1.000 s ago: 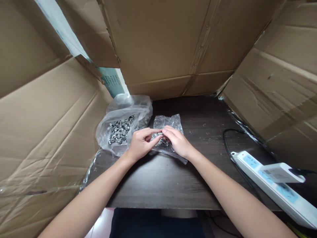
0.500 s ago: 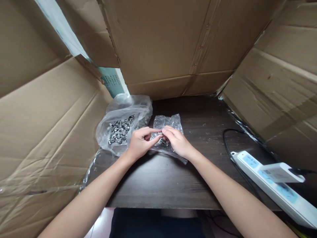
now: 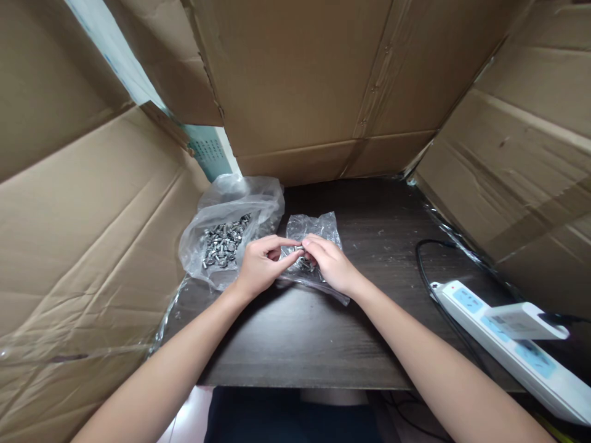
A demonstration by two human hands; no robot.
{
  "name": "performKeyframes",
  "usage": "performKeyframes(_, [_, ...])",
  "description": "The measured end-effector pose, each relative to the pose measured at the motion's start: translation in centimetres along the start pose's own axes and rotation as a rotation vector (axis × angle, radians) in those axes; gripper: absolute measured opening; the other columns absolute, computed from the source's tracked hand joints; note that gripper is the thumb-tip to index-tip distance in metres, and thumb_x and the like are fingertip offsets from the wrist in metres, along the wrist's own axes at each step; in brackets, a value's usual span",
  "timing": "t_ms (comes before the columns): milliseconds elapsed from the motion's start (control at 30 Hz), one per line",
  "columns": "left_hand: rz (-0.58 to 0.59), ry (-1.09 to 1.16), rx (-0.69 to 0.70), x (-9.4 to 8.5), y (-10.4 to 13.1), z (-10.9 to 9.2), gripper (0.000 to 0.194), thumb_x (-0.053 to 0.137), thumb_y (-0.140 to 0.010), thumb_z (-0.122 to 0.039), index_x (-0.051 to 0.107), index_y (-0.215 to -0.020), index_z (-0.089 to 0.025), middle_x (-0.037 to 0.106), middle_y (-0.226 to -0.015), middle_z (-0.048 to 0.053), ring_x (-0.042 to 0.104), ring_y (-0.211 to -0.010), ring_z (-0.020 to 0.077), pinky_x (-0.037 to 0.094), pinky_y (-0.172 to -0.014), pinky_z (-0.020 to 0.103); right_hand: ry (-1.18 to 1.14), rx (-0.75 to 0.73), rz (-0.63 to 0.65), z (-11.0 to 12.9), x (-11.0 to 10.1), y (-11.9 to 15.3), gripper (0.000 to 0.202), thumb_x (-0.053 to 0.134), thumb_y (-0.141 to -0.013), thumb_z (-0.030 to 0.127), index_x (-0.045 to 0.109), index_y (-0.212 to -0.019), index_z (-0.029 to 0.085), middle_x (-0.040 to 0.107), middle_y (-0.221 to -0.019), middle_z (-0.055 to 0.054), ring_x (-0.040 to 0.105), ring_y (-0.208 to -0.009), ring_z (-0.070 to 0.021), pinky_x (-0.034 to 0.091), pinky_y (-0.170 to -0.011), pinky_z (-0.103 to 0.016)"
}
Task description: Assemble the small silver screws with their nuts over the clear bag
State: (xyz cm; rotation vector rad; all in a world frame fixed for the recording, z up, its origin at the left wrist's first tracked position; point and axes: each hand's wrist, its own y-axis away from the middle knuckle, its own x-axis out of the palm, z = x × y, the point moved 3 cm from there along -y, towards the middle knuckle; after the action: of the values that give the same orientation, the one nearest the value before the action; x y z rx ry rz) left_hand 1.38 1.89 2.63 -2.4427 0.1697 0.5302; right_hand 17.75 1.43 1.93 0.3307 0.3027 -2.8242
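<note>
My left hand [image 3: 263, 261] is closed in a pinch, thumb and forefinger stretched toward the right and meeting on a small shiny metal screw [image 3: 300, 248]. The fingers of my right hand [image 3: 327, 259] close on the same screw from the other side, covering much of it. Just below the fingertips, a small clear plastic bag [image 3: 316, 225] lies flat with several metal screws [image 3: 305, 264] on or in it. To the left stands a larger open plastic bag [image 3: 191, 243] full of loose screws [image 3: 225, 243] with broad round heads.
Cardboard walls [image 3: 305, 80] enclose the dark wooden table [image 3: 295, 338] at the back and both sides. A white power strip [image 3: 498, 344] with a plugged-in white adapter [image 3: 526, 321] lies at the right, its black cable [image 3: 419, 261] looping beside it.
Almost nothing differs: both hands keep their pinch on the screw, with only a very slight shift of the fingers. The bags stay in place.
</note>
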Motion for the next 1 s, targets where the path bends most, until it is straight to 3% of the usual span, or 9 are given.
performKeyframes(333, [0.026,0.044,-0.046,0.01,-0.11,0.44,0.019,0.073,-0.086,-0.031,0.079,-0.097,-0.016,0.045,-0.052,-0.005,0.033,-0.049,0.0078,0.028,-0.048,0.022,-0.066,0.015,0.015,-0.15,-0.18,0.04,0.035,0.038,-0.100,0.033,0.053,-0.071,0.020,0.050,-0.081,-0.002,0.049,-0.077,-0.0170,0.040,-0.067,-0.030])
performKeyframes(533, [0.034,0.007,-0.028,0.01,-0.11,0.28,0.016,0.069,-0.088,-0.028,0.076,-0.095,-0.015,0.041,-0.052,-0.007,0.031,-0.048,0.0072,0.028,-0.048,0.021,0.041,-0.017,0.002,0.19,-0.31,0.03,0.030,0.041,-0.097,0.028,0.055,-0.071,0.020,0.052,-0.083,-0.002,0.050,-0.079,-0.0170,0.039,-0.072,-0.031])
performKeyframes(667, [0.035,-0.050,0.019,-0.06,-0.07,0.17,0.015,0.068,-0.089,-0.026,0.075,-0.097,-0.015,0.036,-0.052,-0.008,0.031,-0.048,0.0073,0.030,-0.051,0.021,0.089,-0.039,-0.014,0.42,-0.18,0.11,0.028,0.043,-0.097,0.029,0.055,-0.073,0.020,0.052,-0.082,-0.001,0.051,-0.080,-0.0168,0.039,-0.075,-0.031])
performKeyframes(1000, [0.010,-0.036,0.031,-0.03,0.03,0.17,0.016,0.070,-0.086,-0.026,0.077,-0.097,-0.016,0.042,-0.052,-0.007,0.033,-0.048,0.0076,0.030,-0.049,0.021,0.117,-0.054,-0.010,0.55,-0.07,0.23,0.027,0.040,-0.097,0.027,0.051,-0.073,0.021,0.051,-0.082,-0.001,0.051,-0.081,-0.0173,0.039,-0.076,-0.031])
